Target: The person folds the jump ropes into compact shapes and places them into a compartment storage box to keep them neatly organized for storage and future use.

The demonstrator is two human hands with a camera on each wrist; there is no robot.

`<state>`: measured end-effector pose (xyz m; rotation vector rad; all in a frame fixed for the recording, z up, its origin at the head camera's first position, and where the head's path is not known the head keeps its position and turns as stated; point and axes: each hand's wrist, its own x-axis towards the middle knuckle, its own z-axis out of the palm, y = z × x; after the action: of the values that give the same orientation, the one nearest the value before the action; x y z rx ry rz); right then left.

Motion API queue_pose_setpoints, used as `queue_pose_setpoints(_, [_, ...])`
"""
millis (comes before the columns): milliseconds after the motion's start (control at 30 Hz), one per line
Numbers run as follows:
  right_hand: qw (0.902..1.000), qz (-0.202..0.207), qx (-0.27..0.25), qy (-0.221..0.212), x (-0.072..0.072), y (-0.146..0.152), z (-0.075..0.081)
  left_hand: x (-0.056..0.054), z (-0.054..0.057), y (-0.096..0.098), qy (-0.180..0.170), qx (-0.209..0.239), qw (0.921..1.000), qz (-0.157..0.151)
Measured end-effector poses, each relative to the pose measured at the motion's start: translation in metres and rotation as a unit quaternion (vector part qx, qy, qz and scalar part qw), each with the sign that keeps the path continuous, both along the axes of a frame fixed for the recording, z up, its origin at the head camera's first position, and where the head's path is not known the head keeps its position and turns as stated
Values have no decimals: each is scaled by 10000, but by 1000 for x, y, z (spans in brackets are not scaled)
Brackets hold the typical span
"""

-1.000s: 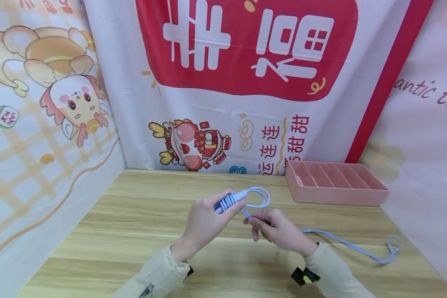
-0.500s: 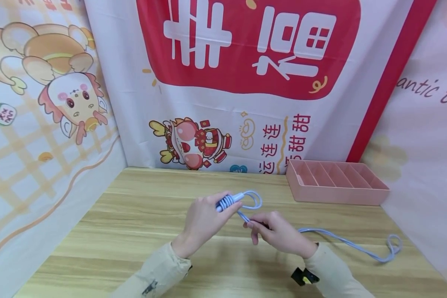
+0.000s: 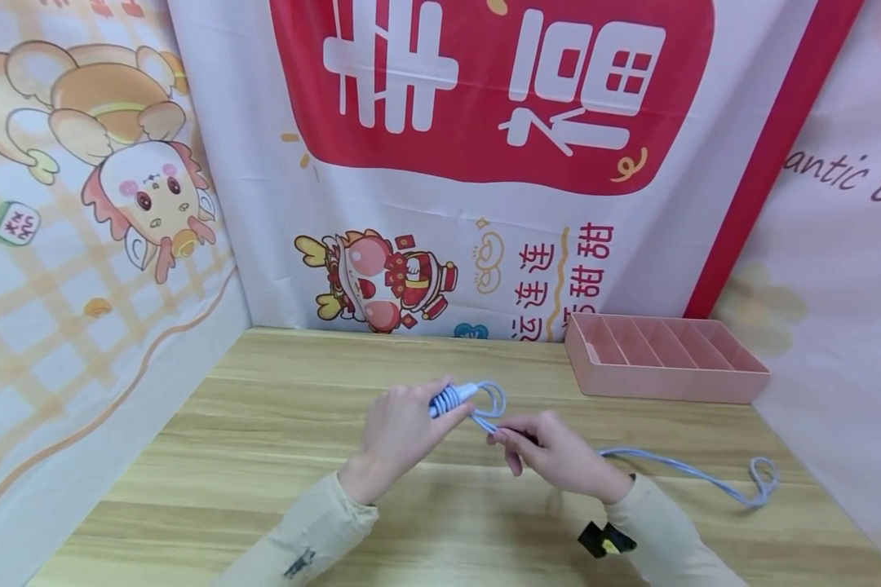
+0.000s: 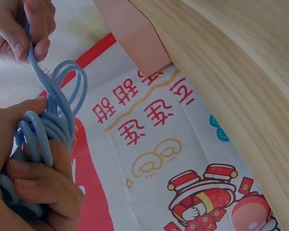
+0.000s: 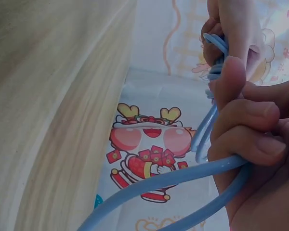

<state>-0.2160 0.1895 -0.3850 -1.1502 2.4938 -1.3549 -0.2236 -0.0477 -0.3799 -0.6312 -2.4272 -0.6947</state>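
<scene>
A light blue cord is wound in several turns [image 3: 448, 400] round a bundle, with a paler tapered piece [image 3: 467, 391] at its end. My left hand [image 3: 404, 428] grips this bundle above the table, and its fingers curl round the coils [image 4: 50, 127] in the left wrist view. From there a small loop [image 3: 498, 399] sticks out to the right. My right hand [image 3: 551, 452] pinches the doubled strand, a short way right of the left hand. Two strands [image 5: 168, 175] leave the right hand's curled fingers in the right wrist view. The bundle's inside is hidden by the left palm.
The cord's tail [image 3: 693, 471] runs right, ending in a loop near the wooden table's [image 3: 279, 456] right side. A pink compartment box [image 3: 668, 381] stands at the back right. Printed cloth [image 3: 426, 196] hangs behind the table and along both sides.
The loop beside the bundle has become smaller and drawn closer to the left hand. The cord's tail end has shifted slightly left. Both hands keep their hold.
</scene>
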Motion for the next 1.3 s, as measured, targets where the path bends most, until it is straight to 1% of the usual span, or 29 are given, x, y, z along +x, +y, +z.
queue_pose_setpoints(100, [9999,-112,22,13,0,4,3,0,-1,0,-194,-139,9996,-144])
queue_pose_setpoints(233, [9995,-294,84,-1,-2,9,6,1,-1,0,-555,-332,9975,-296])
queue_pose_setpoints(300, [9993,-360,98,13,-3,11,7,1,-2,1,-637,-417,9962,-414])
queue_pose_setpoints(367, [9990,-428,102,-12,-3,11,8,1,-2,1,-628,-514,9953,-522])
queue_pose_setpoints(467, [9989,-450,49,-106,-2,11,9,0,-5,2,-517,-686,9938,-704])
queue_pose_setpoints(533, [9990,-419,26,-158,0,10,8,1,-6,3,-396,-808,9930,-763])
queue_pose_setpoints(633, [9994,-264,-43,-214,3,7,8,1,-9,5,-168,-989,9916,-810])
queue_pose_setpoints(800, [9996,12,-185,-227,8,4,9,3,-11,8,383,-1259,9878,-829])
queue_pose_setpoints(933, [9995,110,-215,-190,10,3,9,4,-11,10,873,-1499,9813,-830])
queue_pose_setpoints(1000, [9996,115,-173,-197,10,3,9,4,-10,10,1033,-1640,9775,-835])
queue_pose_setpoints(1133, [9998,50,-38,-214,9,4,8,5,-10,9,1118,-1883,9712,-935])
queue_pose_setpoints(1300, [9999,-114,10,-119,4,7,8,4,-8,6,1114,-2068,9634,-1294])
